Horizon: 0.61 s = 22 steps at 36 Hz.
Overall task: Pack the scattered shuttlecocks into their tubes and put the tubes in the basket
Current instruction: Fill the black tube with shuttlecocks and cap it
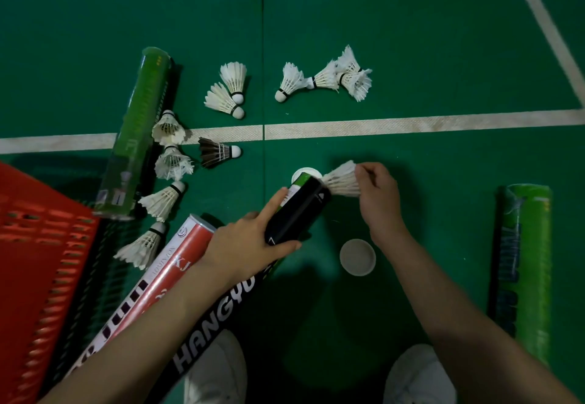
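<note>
My left hand (250, 242) grips a black tube (297, 210) tilted up off the green floor, index finger stretched along its side. My right hand (378, 196) pinches the feather end of a white shuttlecock (343, 179) whose cork end sits in the tube's open mouth. Several white shuttlecocks lie scattered beyond, a pair (229, 90) at the centre and a cluster (329, 79) to the right. More lie at the left (164, 201), with one dark-feathered shuttlecock (218, 152). The red basket (38, 264) stands at the lower left.
A green tube (136, 131) lies at the left, another green tube (522, 264) at the right. A red-white tube (152, 286) and a black tube marked HANGYU (209, 337) lie under my left forearm. Two round lids (357, 257) (304, 173) rest on the floor. My white shoes (418, 375) are below.
</note>
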### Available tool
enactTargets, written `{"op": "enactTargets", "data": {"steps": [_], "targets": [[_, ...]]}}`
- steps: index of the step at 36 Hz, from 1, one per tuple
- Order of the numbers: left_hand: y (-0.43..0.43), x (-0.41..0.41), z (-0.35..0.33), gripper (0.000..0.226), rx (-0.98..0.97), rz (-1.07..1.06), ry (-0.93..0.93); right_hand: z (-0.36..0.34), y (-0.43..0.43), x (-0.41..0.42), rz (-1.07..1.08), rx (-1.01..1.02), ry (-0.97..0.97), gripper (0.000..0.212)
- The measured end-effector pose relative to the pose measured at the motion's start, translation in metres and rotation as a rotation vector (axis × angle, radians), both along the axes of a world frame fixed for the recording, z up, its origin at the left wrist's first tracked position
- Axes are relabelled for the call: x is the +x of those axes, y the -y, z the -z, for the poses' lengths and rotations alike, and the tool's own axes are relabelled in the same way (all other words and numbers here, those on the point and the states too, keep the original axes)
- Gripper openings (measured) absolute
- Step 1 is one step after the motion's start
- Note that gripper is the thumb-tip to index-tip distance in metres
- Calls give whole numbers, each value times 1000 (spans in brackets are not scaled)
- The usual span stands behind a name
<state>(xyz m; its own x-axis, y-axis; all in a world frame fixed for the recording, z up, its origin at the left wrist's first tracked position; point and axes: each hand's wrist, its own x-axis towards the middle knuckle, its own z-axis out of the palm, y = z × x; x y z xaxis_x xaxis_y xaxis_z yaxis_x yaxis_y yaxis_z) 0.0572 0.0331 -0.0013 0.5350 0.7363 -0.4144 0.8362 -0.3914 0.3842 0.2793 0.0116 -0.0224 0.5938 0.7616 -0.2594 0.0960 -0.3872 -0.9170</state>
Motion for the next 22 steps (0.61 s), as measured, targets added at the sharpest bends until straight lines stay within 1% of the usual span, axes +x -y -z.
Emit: {"op": "enactTargets", "data": {"steps": [5,9,13,15,17,19,22], "targets": [[-8,-30,3,90,17,-128,-89,13,-4,-14,76,-110,-53,11],[-13,-47,-2,91,48,-198,-123,19,-13,-41,0,-155,-60,11],[-19,-63,-8,92,76,-316,-112,16,-27,-56,-58,-112,-128,16],[-22,-70,-11,92,114,-346,-121,16,-29,-54,-77,-121,-122,18],[-23,-72,-13,92,128,-337,-136,20,-25,-49,-173,-190,-37,21],[-22,-67,-13,92,122,-277,-147,24,-16,-45,-290,-270,46,27],[-16,-52,-10,90,117,-171,-166,25,2,-43,-359,-312,92,28]]}}
